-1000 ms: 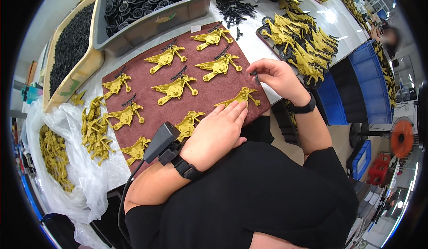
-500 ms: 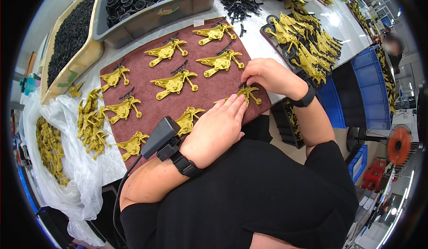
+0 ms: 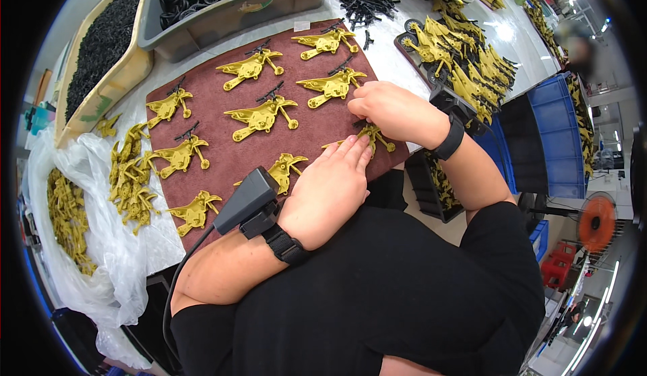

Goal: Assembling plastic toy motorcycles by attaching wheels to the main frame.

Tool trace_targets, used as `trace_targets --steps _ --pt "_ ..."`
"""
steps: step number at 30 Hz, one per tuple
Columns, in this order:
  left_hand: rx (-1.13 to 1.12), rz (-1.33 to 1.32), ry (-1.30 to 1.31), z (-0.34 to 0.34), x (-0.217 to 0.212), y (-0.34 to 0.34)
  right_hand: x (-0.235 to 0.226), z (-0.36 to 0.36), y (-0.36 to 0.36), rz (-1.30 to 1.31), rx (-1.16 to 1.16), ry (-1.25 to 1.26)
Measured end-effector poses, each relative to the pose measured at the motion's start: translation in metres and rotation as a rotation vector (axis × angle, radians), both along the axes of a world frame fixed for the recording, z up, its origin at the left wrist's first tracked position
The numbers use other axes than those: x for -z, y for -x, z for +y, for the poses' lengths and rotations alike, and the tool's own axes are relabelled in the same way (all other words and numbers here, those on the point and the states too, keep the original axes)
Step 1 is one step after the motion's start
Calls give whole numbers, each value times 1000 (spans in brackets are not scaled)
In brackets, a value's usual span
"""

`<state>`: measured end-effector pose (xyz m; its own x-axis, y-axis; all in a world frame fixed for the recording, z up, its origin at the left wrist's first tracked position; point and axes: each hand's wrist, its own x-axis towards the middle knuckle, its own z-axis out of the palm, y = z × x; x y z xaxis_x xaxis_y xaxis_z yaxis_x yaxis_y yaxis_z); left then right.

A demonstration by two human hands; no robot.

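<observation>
My left hand (image 3: 329, 186) lies flat with fingers stretched, its fingertips over a yellow toy motorcycle body (image 3: 383, 140) at the right front of a brown cloth (image 3: 209, 130). Above the same body, my right hand (image 3: 399, 112) is closed in a pinch at a small black handlebar piece (image 3: 360, 126), mostly covered by the fingers. Several more yellow bodies lie in rows on the cloth; one in the middle (image 3: 264, 116) carries a black handlebar. Two front ones, one beside my left wrist (image 3: 286, 172) and one at the left corner (image 3: 195, 211), show no handlebar.
A grey bin of black wheels (image 3: 249, 4) and a cream bin of small black parts (image 3: 125, 83) stand behind. Yellow bodies fill a plastic bag (image 3: 128, 255) and a pile (image 3: 131, 180) at left. Loose black pieces (image 3: 367, 5) and wheeled yellow toys (image 3: 465, 59) lie at right.
My right hand has shifted slightly left and tilted over the yellow body, its wrist turning so a black device on it shows. My left hand stays flat, nearly in place.
</observation>
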<state>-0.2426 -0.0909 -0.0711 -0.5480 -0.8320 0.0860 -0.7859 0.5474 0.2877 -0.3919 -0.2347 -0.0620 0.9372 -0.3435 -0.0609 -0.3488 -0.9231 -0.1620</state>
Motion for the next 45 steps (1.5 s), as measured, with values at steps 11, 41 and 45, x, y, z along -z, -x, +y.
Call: trace_targets --steps 11,41,45 --pt "30 52 -71 -3 2 -5 2 -3 7 -47 127 -170" --pt "-190 62 -137 72 -26 -84 1 46 -54 -183 -26 -270" --pt "-181 86 -112 75 -24 -88 -1 62 -59 -302 162 -137"
